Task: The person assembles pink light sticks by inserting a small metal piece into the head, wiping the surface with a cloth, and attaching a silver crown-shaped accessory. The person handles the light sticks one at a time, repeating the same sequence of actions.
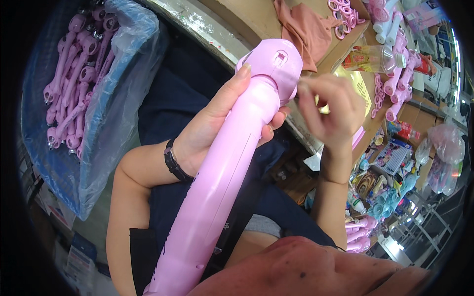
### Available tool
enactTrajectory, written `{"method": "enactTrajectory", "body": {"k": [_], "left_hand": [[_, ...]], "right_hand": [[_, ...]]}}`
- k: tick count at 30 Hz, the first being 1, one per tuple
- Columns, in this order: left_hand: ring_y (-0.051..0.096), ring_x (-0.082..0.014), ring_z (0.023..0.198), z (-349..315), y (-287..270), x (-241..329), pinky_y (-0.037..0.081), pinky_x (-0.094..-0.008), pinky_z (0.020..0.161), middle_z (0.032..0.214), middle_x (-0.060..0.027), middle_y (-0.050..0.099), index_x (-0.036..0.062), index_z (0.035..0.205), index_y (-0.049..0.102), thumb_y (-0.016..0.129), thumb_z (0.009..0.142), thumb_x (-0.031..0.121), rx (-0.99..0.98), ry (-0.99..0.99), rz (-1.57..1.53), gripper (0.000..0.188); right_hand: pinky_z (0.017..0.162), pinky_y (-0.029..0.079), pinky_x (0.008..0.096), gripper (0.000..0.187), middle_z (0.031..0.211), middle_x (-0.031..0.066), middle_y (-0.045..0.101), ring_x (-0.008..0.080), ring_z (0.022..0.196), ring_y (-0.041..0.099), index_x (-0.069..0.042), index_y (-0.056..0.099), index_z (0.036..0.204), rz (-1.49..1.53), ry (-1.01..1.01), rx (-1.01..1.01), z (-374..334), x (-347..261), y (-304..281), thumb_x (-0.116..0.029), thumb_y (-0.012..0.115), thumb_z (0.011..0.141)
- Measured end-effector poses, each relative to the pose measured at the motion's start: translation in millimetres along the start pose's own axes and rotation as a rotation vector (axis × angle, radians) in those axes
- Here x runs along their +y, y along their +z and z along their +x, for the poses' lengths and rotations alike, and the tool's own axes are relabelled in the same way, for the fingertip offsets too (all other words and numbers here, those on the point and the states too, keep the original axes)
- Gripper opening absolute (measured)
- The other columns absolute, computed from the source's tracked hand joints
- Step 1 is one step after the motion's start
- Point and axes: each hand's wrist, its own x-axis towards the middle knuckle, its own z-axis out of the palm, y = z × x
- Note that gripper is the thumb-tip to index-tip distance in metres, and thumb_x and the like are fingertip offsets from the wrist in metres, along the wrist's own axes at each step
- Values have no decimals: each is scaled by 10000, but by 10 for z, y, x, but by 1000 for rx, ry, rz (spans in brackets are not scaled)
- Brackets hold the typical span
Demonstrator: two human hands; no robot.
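Note:
A long pink plastic wand [212, 197] with a rounded head [271, 61] runs slantwise up from the lower edge. My left hand [217, 113] is closed around its neck, thumb on the near side and fingertips showing at the far side. A small rectangular slot with a metallic bit inside shows in the head. My right hand [333, 108] is beside the head at its right, fingers curled in a pinch and somewhat blurred. Whatever those fingers hold, if anything, cannot be made out.
At the left, a blue crate [59, 182] lined with clear plastic holds several pink wands [74, 74]. On the workbench are a brown cloth [308, 34], pink rings [345, 15], a clear bottle [370, 59] and more pink wands [400, 84]. Bags and light-blue parts [390, 197] lie farther right.

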Motion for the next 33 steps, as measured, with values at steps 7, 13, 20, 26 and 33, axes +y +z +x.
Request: {"method": "enactTrajectory", "body": {"k": [7, 13, 20, 26, 33], "left_hand": [[581, -176, 906, -13, -3, -1, 529, -231, 687, 1277, -212, 479, 82, 1377, 390, 525, 931, 503, 16, 2, -21, 628], [582, -182, 911, -16, -29, -13, 532, -234, 688, 1213, -172, 526, 60, 1342, 423, 521, 927, 516, 5, 2, 7, 624], [584, -191, 916, -10, -42, -18, 530, -238, 672, 1153, -142, 554, 49, 1307, 450, 520, 916, 536, 8, -7, -2, 628], [582, -200, 905, -4, -44, -33, 522, -237, 664, 1128, -112, 561, 56, 1277, 474, 524, 915, 531, -1, -13, -58, 599], [572, -195, 898, -10, -36, -23, 520, -240, 674, 1099, -85, 565, 55, 1249, 492, 526, 915, 529, -7, -38, -66, 581]], "right_hand": [[482, 475, 282, 192, 705, 68, 626, 207, 550, 609, -57, 654, 828, -33, -3, -27, -4, 39, 17, -25, 752, 667], [479, 477, 287, 188, 705, 64, 620, 199, 555, 609, -66, 658, 822, -60, 4, 4, 19, 6, -30, -36, 750, 661], [489, 479, 278, 184, 714, 51, 620, 200, 565, 609, -66, 654, 819, -63, -61, -62, 82, -25, -79, -50, 746, 660], [495, 464, 268, 161, 719, 94, 632, 195, 569, 603, -29, 656, 826, -74, -3, -74, 68, -97, -79, 19, 739, 696], [468, 465, 278, 186, 700, 60, 615, 204, 530, 594, -62, 650, 821, -103, 8, 9, 27, -77, -17, -39, 751, 666]]}}
